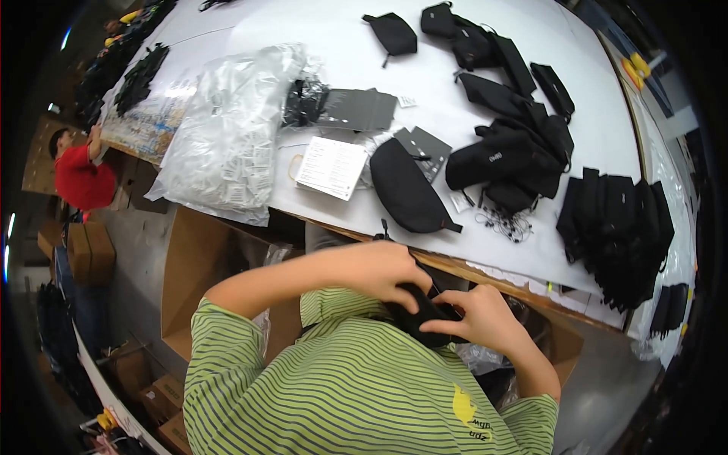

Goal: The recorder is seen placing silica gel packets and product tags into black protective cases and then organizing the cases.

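Close to my chest, below the table's front edge, both hands grip a black fabric pouch (422,324). My left hand (383,271) reaches across with its fingers closed on the upper part of the pouch. On the other side, my right hand (479,314) pinches it between thumb and fingers. Part of the pouch is hidden behind my hands. Just beyond, a black waist bag (408,186) lies on the table edge, beside a stack of white printed cards (331,167) and some dark grey cards (426,150).
A large clear plastic bag of white tags (235,144) lies left on the white table (303,23). Black pouches (500,158) are heaped right, near loose black cords (506,224) and another pile of black bags (616,227). Cardboard boxes (182,280) stand below. A person in red (80,174) is far left.
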Available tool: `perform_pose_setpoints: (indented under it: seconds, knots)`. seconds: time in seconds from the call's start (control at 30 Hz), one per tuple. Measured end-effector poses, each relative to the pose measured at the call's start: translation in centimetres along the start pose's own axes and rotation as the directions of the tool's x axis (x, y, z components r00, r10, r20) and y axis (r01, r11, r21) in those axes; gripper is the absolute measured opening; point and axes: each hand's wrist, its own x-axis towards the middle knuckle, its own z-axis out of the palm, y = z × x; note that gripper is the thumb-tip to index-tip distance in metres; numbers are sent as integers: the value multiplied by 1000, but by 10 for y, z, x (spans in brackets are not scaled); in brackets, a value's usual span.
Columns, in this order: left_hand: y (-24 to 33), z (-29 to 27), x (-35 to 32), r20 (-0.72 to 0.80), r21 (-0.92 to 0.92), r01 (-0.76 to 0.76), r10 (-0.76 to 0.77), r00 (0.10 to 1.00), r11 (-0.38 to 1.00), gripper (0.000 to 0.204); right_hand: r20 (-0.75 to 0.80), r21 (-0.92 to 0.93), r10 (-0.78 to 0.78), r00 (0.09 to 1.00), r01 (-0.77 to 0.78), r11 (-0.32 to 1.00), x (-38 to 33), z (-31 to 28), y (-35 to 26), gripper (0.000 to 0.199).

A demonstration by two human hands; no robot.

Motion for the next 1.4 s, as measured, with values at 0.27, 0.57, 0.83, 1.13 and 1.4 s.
perform_pose_setpoints:
  seconds: [0.27, 0.57, 0.83, 1.13, 1.4]
  knots:
    - [-158, -125, 84, -823, 369, 592, -45, 567, 717, 22, -129, -28, -94, 987, 91, 995, -19, 11, 6, 24]
    - [-170, -147, 110, -897, 360, 503, 143, 419, 786, 15, -430, -347, -207, 879, 50, 936, -39, -19, 6, 16]
    - [28, -66, 34, -624, 527, -89, 456, 634, 845, 10, -482, -620, -386, 787, 5, 784, 0, -53, 3, 13]
    - [-40, 27, 27, -884, -438, -773, -376, 277, 460, 71, -607, -495, -410, 680, 79, 865, 34, -31, -20, 18]
    - [-26, 25, 32, -546, -657, -751, -649, 530, -60, 35, -845, 54, -62, 530, 201, 978, 52, 23, -6, 20]
